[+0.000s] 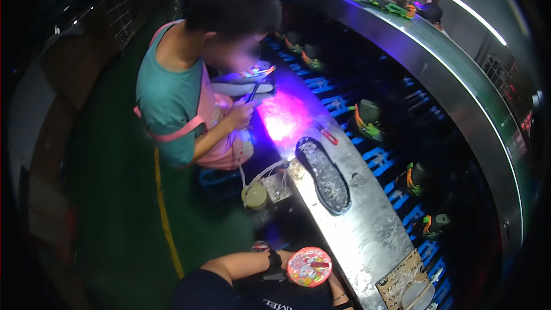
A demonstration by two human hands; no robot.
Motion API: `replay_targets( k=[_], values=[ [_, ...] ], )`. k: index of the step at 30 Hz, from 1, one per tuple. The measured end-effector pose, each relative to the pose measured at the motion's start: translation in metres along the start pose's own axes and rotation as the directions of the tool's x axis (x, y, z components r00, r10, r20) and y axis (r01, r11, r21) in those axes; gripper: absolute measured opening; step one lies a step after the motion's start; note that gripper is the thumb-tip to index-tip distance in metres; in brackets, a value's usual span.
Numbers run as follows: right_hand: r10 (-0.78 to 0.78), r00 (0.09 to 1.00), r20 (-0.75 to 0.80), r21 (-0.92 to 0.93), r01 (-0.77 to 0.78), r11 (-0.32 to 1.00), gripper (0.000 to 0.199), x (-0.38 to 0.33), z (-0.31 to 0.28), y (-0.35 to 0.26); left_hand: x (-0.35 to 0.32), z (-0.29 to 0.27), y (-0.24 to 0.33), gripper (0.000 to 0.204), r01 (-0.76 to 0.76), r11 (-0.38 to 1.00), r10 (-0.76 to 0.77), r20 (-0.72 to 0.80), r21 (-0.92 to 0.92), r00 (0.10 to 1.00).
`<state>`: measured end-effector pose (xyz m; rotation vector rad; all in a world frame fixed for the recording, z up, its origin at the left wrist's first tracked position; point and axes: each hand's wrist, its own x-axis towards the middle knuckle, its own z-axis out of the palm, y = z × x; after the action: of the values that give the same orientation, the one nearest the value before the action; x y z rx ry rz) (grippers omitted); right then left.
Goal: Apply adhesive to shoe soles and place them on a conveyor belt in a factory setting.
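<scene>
My left forearm comes in from the lower edge with a black band at the wrist. My left hand [285, 264] is mostly hidden behind a round pink and red fan [309, 266] that it holds at the near end of the metal bench [373, 235]. Only a sliver of my right wrist [340, 296] shows at the bottom edge, and its fingers are out of sight. A black shoe sole [324, 175] lies bottom-up on the bench, well beyond the fan.
A co-worker [172, 97] in a teal shirt and pink apron works with a tool under purple light [281, 117]. A small pot [255, 195] hangs off the bench's left edge. Shoes [367, 119] ride the blue conveyor on the right. A cardboard piece [402, 278] lies at the near end.
</scene>
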<state>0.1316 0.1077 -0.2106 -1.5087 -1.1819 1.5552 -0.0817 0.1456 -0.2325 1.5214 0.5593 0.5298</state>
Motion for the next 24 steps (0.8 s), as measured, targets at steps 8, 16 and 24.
replay_targets(
  k=[8, 16, 24],
  values=[
    [0.005, 0.999, 0.034, -0.406, 0.009, 0.914, 0.022, -0.001, -0.025, -0.014, 0.011, -0.013, 0.048, 0.037, 0.337, 0.571, -0.05, 0.378, -0.748, 0.924],
    [0.084, 0.992, 0.089, -0.616, -0.012, 0.788, 0.024, 0.002, -0.026, -0.003, 0.014, -0.011, 0.049, 0.037, 0.34, 0.644, -0.055, 0.402, -0.686, 0.914],
    [0.104, 0.979, 0.176, -0.726, 0.058, 0.685, 0.026, 0.022, -0.034, 0.004, 0.017, -0.013, 0.056, 0.037, 0.572, 0.012, -0.145, 0.565, -0.82, 0.812]
  ],
)
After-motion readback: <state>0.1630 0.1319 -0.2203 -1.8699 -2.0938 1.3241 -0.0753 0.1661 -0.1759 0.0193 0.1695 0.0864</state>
